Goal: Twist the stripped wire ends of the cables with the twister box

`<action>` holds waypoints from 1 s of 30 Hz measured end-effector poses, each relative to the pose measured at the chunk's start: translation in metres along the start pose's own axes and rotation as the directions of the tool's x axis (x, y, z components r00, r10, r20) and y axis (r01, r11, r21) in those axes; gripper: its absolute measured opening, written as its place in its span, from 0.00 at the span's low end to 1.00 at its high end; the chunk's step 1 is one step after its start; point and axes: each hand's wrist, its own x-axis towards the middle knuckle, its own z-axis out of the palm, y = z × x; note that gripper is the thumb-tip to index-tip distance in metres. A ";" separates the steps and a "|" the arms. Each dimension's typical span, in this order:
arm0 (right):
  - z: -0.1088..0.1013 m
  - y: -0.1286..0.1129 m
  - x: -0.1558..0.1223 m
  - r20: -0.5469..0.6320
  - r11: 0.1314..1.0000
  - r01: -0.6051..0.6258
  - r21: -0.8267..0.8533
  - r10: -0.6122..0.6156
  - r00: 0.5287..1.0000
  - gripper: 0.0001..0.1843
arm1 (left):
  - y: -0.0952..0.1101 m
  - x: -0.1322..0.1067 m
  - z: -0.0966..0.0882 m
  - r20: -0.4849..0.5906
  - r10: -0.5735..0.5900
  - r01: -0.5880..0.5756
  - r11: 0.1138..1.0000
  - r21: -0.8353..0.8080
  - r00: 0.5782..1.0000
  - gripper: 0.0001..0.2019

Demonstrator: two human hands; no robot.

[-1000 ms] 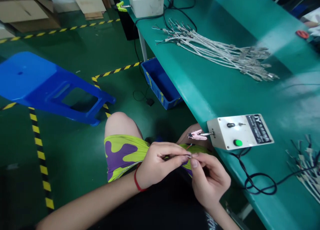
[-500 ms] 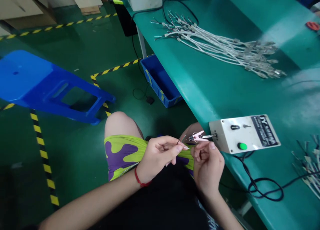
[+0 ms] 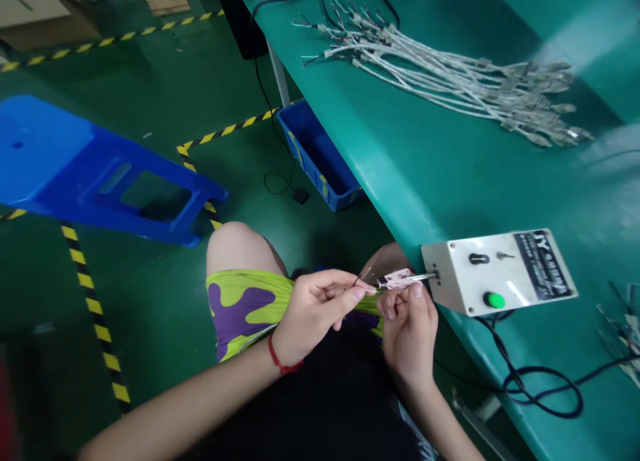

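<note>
My left hand (image 3: pixel 317 307), with a red cord round its wrist, is closed in a pinch on thin wires (image 3: pixel 369 288). Dark and pale strands stick out past its fingertips toward a small pink clip (image 3: pixel 397 279). That clip sits on a metal shaft coming out of a white control box (image 3: pixel 500 274) with a green button, a black knob and a toggle switch. Just below the clip, my right hand (image 3: pixel 410 324) is closed, fingers curled and thumb tip close to the clip's lower edge. Whatever its fingers may hold is hidden.
Several clear-jacketed cables (image 3: pixel 440 74) lie bundled on the green table (image 3: pixel 400 161); more wire ends (image 3: pixel 625 334) show at the right. A black cord (image 3: pixel 545 391) loops over the table edge. A blue bin (image 3: pixel 320 161) and a blue stool (image 3: pixel 100 161) stand on the floor.
The clip has turned about its shaft, now showing its flat pink side. My right hand has shifted slightly left relative to the box. The left hand keeps its pinch; the view has shifted a little.
</note>
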 end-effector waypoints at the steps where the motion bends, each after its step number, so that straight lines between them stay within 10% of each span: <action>1: 0.000 0.000 0.000 -0.002 1.000 -0.009 0.030 0.009 1.000 0.12 | -0.001 0.000 0.000 -0.009 -0.003 0.003 1.000 0.014 1.000 0.08; 30: -0.011 0.007 0.007 0.033 0.976 -0.155 0.155 0.152 0.988 0.17 | -0.017 0.013 0.015 -0.081 0.151 -0.141 0.983 0.121 0.985 0.07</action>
